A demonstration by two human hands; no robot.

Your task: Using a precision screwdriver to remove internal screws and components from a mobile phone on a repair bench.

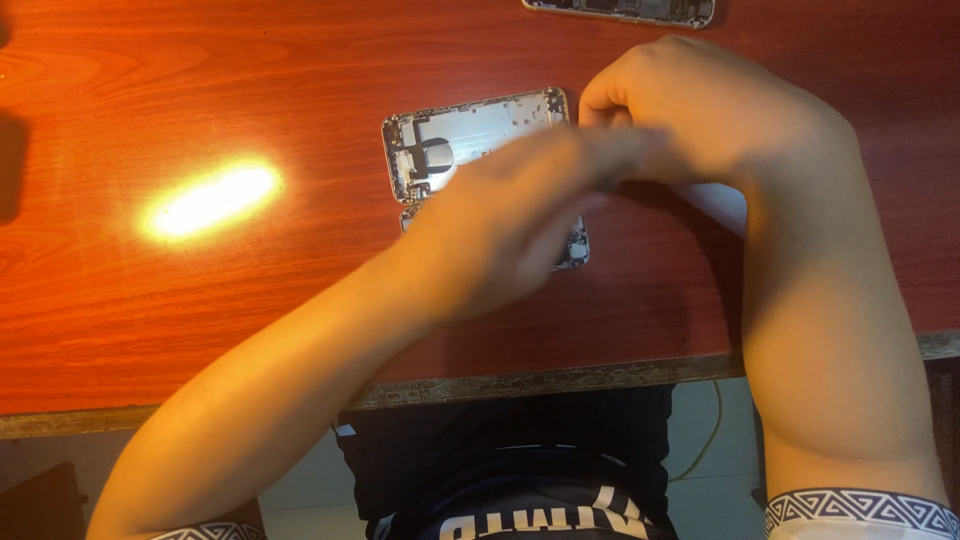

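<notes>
An opened silver phone housing (470,140) lies flat, insides facing up, partly beneath the blurred left hand (510,215) and just left of the curled right hand (700,115).

Opened phone housing (470,140) seen lying flat on a reddish wooden table (200,300), centre of frame — metal interior exposed. Left hand (510,215), blurred, is laid across its lower half. Right hand (690,110) is curled at its right edge, fingers bent. Second device (625,10) partly visible at top edge. Bright glare patch (212,198) noted left of centre.
</notes>
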